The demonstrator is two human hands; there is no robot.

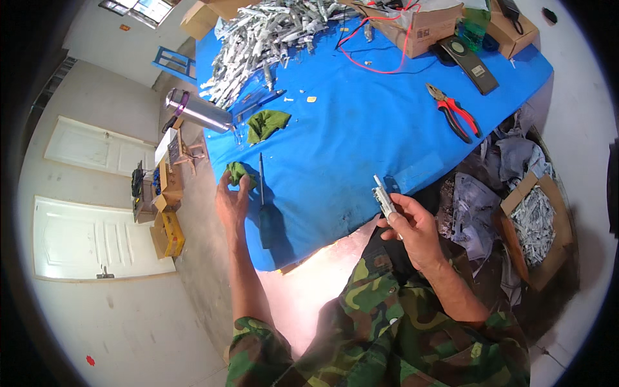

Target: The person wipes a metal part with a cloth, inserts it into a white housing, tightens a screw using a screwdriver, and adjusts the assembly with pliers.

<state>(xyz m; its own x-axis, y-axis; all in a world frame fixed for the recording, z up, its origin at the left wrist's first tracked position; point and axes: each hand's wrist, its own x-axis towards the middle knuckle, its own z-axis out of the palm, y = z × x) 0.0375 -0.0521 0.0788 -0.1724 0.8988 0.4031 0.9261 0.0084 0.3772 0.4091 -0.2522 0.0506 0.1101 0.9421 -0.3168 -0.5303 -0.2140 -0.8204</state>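
My left hand (233, 203) is at the table's left edge, fingers closed on a crumpled green cloth (240, 173). Just right of it lies a screwdriver (265, 222) with a thin shaft and a dark handle. In my right hand (412, 226), near the front edge, is a slim white-and-grey part (383, 197) with a narrow pale tip pointing away from me. Thumb and fingers pinch its lower end, hiding some of it. A second green cloth (267, 124) rests farther back on the blue tablecloth (335, 142).
A heap of similar parts (271, 39) covers the back left, near a steel flask (200, 111). Red-handled pliers (454, 113), a dark flat device (467, 64), a red cable (403, 58) and a cardboard box (419, 29) occupy the right. Below stands an open carton (548, 271) of parts.
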